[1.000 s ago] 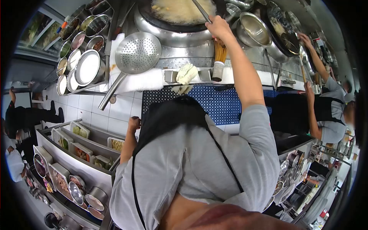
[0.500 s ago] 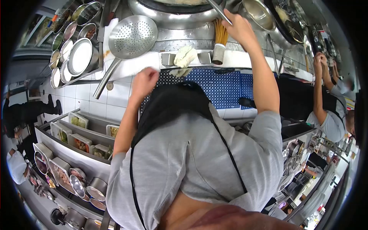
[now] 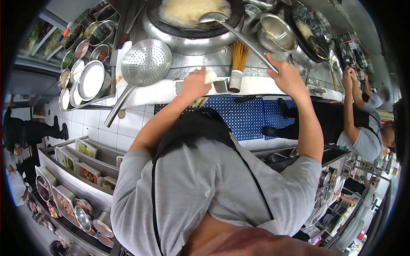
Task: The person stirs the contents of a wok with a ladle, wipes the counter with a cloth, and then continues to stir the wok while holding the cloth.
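Observation:
My right hand (image 3: 287, 76) is closed round the handle of a metal ladle (image 3: 247, 42), whose bowl rests at the near right edge of the foaming yellowish liquid in a large wok (image 3: 194, 13). My left hand (image 3: 197, 85) is on a pale crumpled cloth (image 3: 210, 77) at the counter's front edge, its fingers bent over it and mostly covering it. Between my hands stands a bamboo brush (image 3: 239, 59) with a light band round its handle. To the left lies a large perforated strainer (image 3: 146, 63), its handle pointing toward me over the edge.
Sauce and ingredient bowls (image 3: 92, 80) crowd the far left. A metal bowl (image 3: 277, 33) and a second wok (image 3: 306, 30) are at the right. A co-worker (image 3: 361, 128) stands on the right side. Behind me at the lower left are food trays (image 3: 66, 205).
My left hand has moved forward and right onto the cloth. My right hand has come back toward me and right with the ladle. The view has tilted, showing more of the wok.

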### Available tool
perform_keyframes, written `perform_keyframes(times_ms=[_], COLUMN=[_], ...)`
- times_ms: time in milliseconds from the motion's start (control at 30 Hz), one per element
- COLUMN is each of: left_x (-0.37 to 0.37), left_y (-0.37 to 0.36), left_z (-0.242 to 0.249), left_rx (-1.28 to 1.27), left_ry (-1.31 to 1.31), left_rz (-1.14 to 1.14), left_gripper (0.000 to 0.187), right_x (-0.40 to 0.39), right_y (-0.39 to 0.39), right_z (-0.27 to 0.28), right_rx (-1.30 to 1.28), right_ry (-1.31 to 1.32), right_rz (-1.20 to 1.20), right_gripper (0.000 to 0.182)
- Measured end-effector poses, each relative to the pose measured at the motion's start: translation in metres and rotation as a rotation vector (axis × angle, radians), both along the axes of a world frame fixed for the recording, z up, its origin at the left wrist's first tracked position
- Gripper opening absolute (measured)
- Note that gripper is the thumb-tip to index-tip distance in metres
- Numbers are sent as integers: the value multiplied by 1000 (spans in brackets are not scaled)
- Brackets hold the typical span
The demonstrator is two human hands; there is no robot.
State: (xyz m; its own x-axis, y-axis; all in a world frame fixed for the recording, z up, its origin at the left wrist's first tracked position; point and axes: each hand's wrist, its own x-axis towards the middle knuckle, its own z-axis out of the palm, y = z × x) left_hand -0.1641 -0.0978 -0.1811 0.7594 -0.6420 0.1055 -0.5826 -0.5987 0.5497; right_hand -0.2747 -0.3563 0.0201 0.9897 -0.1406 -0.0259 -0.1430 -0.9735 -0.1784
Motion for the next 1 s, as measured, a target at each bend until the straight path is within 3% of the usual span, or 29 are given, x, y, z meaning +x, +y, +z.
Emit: perform_keyframes(times_ms=[100, 133, 167, 233, 367, 533, 633, 667, 1000], left_x=[25, 35, 47, 71, 122, 174, 179, 174, 181], left_y=[7, 9, 10, 0, -40, -87, -82, -78, -65], left_z=[-1, 5, 10, 34, 60, 42, 45, 48, 40], left_rx=[-885, -1163, -1270, -1279, -1389, -1493, -1341, -1344, -1248], left_ry=[1077, 1325, 1423, 1341, 1125, 1220, 1135, 1102, 1139], left_rz=[242, 372, 417, 490, 604, 830, 954, 943, 879], left_gripper=[46, 40, 39, 39, 55, 32, 25, 35, 35], right_x=[9, 13, 18, 28, 46, 70, 90, 94, 168], right_y=[8, 9, 8, 8, 10, 3, 3, 3, 32], right_z=[-5, -13, -21, -32, -40, -52, -62, -68, -84], right_rx=[-48, -71, -94, -69, -73, -74, -40, -31, 88], right_ry=[80, 104, 127, 148, 116, 82, 55, 39, -9], right_rz=[-23, -22, -22, -10, 18, 61, 36, 38, -50], right_gripper=[56, 58, 59, 61, 60, 59, 55, 54, 55])
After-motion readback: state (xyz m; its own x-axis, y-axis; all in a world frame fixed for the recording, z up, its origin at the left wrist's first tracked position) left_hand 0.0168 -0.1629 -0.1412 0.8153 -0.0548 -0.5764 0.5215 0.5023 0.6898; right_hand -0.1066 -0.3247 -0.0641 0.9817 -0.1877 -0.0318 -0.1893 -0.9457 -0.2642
